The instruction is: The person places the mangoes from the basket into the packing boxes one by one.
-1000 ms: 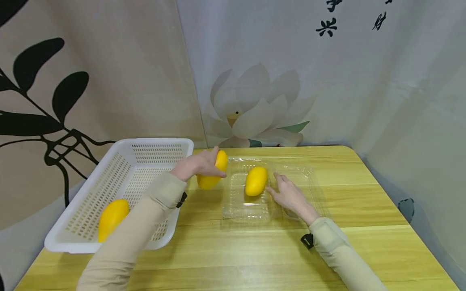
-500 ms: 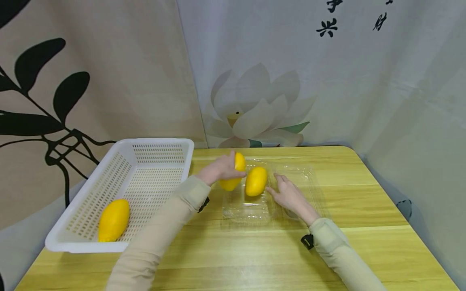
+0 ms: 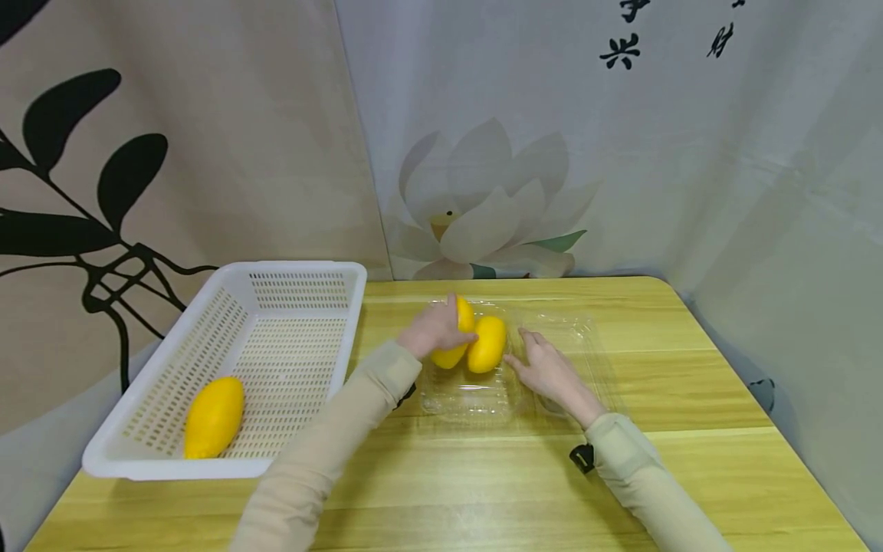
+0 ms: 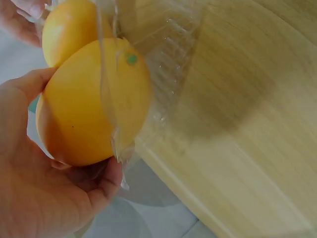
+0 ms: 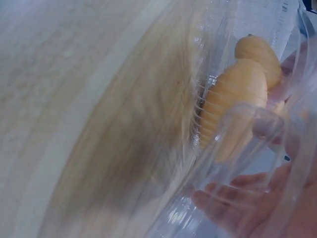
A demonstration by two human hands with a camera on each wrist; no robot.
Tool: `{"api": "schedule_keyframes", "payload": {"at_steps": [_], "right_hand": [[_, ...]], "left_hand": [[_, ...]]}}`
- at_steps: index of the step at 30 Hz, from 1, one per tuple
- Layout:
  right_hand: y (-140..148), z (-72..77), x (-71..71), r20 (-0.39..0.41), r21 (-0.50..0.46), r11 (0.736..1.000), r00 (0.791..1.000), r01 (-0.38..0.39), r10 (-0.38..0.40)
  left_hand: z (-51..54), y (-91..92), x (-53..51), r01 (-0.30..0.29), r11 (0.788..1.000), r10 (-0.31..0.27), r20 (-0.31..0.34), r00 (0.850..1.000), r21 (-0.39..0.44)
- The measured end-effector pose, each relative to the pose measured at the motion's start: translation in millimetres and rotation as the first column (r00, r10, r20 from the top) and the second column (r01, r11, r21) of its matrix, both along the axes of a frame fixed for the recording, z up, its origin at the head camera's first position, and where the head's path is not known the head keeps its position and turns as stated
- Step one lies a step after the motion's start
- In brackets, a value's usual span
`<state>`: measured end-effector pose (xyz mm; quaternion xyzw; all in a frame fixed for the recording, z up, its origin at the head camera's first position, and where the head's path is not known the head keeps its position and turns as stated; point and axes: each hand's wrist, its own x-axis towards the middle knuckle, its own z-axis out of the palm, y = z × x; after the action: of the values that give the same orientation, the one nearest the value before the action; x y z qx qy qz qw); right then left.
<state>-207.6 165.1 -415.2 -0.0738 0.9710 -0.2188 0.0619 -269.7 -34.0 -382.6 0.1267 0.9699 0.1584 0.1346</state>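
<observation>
My left hand [image 3: 431,328] holds a yellow mango [image 4: 86,106], thumb on one side and fingers curled round the other. That mango is at the left side of a clear plastic clamshell box [image 3: 472,405]; in the left wrist view part of it shows behind the box's clear wall. Close beside it, a second mango [image 3: 487,345] lies in the box. My right hand [image 3: 550,372] is at the box's right side, near the fold between tray and lid, thumb and fingers spread. Seen from the right wrist, its fingers [image 5: 223,198] extend behind clear plastic; exact contact is unclear.
A white perforated basket [image 3: 165,470] stands on the left of the wooden table [image 3: 483,491], with one mango [image 3: 214,418] near its front. The box's clear lid [image 3: 576,337] lies folded out to the right. A printed curtain [image 3: 497,192] hangs behind the table.
My left hand has carried its mango rightward from beside the basket to the box, up to the other mango. My right hand has stayed in place.
</observation>
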Motion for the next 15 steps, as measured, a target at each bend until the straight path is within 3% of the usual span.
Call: {"api": "schedule_keyframes", "payload": {"at_steps": [9, 15], "right_hand": [[0.8, -1.4, 0.2, -0.011, -0.003, 1.0, 1.0, -0.011, 0.011], [1.5, -2.6, -0.5, -0.012, -0.003, 1.0, 1.0, -0.011, 0.011]], "left_hand": [[-4.1, 3.6, 0.6, 0.0, 1.0, 0.0, -0.008, 1.0, -0.025], [-2.6, 1.3, -0.1, 0.042, 0.997, -0.046, -0.071, 0.996, -0.065]]}}
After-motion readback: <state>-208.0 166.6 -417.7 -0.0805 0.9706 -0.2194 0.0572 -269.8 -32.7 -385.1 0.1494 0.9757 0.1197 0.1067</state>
